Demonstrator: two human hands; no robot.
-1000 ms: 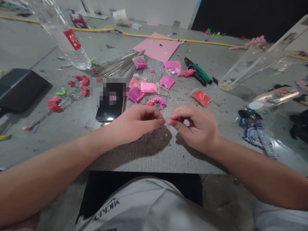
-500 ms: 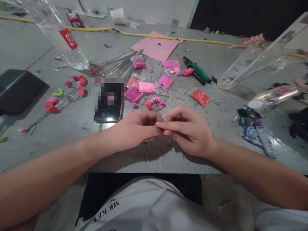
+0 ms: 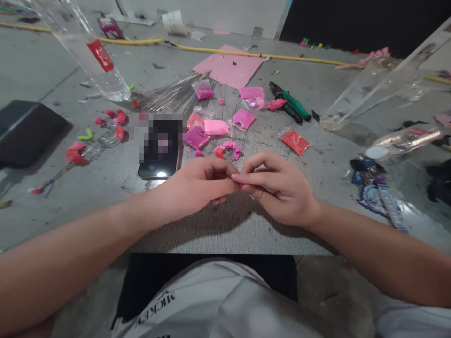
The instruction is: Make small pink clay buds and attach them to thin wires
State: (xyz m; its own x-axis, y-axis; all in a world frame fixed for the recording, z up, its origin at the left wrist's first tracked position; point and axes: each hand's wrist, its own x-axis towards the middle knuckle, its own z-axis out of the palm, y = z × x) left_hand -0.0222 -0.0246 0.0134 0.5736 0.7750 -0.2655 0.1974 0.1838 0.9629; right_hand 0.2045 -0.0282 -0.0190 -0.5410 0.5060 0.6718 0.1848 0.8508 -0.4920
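Pinching tiny magenta bit [image 3: 241,185], mostly hidden, left fingers [image 3: 223,188], right fingers [image 3: 255,179] closed around it

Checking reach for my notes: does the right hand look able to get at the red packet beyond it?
Probably yes: the red packet lies just past the right hand, nothing visibly covering it or standing between, though that hand seems busy against the left hand.

the shirt [image 3: 229,300] is pale grey-white, loose and creased across the front, with black serif lettering [image 3: 158,307] towards its left side reading mickey and more black letters cut off below. a pale, wide sleeve [image 3: 410,312] shows on the right arm [image 3: 380,256], while the left hand [image 3: 207,185], right hand [image 3: 283,192] and both forearms [image 3: 112,234] are bare.
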